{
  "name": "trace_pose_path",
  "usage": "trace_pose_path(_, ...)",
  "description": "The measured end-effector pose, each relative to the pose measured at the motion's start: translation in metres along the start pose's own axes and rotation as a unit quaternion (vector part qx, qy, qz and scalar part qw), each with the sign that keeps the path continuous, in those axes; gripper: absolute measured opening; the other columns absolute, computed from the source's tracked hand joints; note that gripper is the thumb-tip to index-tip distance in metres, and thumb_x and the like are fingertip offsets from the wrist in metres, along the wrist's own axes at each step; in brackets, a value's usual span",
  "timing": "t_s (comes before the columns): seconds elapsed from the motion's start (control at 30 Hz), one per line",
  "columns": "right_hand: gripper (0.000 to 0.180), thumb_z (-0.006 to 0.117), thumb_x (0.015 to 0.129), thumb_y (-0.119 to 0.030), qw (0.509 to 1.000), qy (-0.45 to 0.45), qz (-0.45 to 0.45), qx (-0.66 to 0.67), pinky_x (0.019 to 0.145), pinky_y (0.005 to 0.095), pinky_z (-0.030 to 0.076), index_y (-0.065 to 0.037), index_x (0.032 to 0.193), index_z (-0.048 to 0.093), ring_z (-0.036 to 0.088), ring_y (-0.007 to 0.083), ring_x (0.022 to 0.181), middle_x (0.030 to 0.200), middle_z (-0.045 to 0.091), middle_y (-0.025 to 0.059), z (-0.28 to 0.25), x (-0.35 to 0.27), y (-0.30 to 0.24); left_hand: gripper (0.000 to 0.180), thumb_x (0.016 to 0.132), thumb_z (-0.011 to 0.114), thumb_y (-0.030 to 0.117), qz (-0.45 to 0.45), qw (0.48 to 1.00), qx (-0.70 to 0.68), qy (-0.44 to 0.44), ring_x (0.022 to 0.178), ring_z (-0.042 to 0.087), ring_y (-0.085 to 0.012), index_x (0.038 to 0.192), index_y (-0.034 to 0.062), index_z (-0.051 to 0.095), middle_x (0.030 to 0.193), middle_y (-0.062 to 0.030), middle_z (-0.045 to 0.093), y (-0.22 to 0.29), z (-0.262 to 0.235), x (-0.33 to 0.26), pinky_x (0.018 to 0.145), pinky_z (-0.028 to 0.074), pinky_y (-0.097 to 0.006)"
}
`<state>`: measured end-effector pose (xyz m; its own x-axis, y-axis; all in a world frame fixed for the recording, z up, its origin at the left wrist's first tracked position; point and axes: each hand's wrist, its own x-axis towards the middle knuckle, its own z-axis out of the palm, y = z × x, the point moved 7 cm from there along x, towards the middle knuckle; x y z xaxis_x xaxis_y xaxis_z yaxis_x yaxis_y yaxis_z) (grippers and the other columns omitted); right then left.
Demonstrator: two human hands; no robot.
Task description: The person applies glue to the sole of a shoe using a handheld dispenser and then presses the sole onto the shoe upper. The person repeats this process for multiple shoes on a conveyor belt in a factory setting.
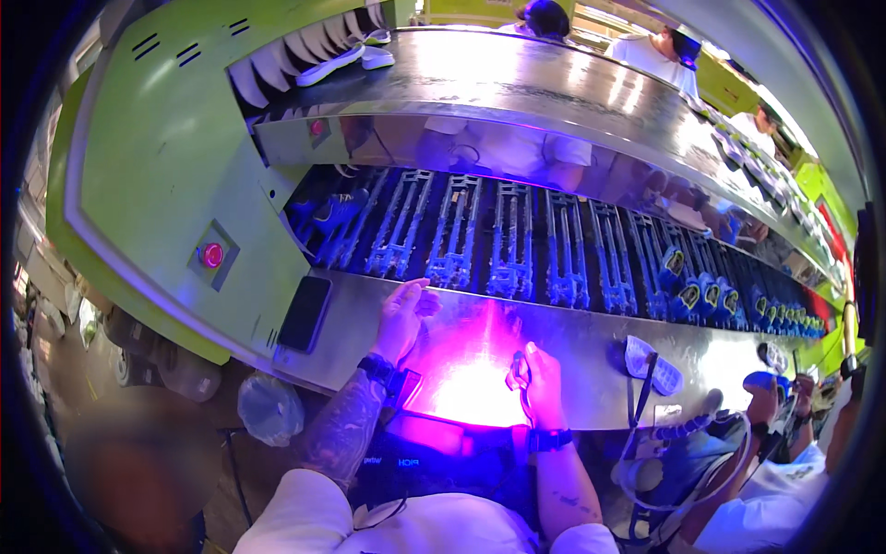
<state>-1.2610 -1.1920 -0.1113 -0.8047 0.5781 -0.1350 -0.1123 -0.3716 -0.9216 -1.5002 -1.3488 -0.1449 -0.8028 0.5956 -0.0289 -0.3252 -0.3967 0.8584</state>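
Over the steel ledge (355, 337), my left hand (403, 314) is raised close to the conveyor edge. Its fingers are loosely apart, and I see nothing in them. My right hand (543, 377) is closed around a slim dark tool (524, 392), mostly covered by the fingers, so its kind is unclear. Bright pink-violet light floods the ledge between both hands and washes out detail there. Beyond the ledge runs a dark conveyor carrying blue metal racks (512, 245); the ones straight ahead hold no shoes. Black straps circle both my wrists.
A black phone (305, 314) lies at the ledge's left end, beside a green machine housing with a red button (211, 255). Blue shoes (711, 297) sit in racks farther right. A pale shoe sole (657, 364) lies on the ledge. Co-workers stand at right and across the line.
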Motion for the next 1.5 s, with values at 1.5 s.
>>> trace_pose_path(1.5,0.035,0.051,0.109,-0.027,0.987,-0.028,0.031,0.152,0.061,0.0339,0.045,-0.008,0.080,0.053,0.043,0.0127,0.055,0.063,0.042,-0.0018,0.003,-0.005,-0.012,0.032,0.107,0.055,0.022,0.020,0.992,0.124,-0.024,0.087,0.069,-0.0189,0.130,0.0013,0.059,0.099,-0.0101,0.071,0.018,-0.010,-0.012,0.083,0.057,-0.036)
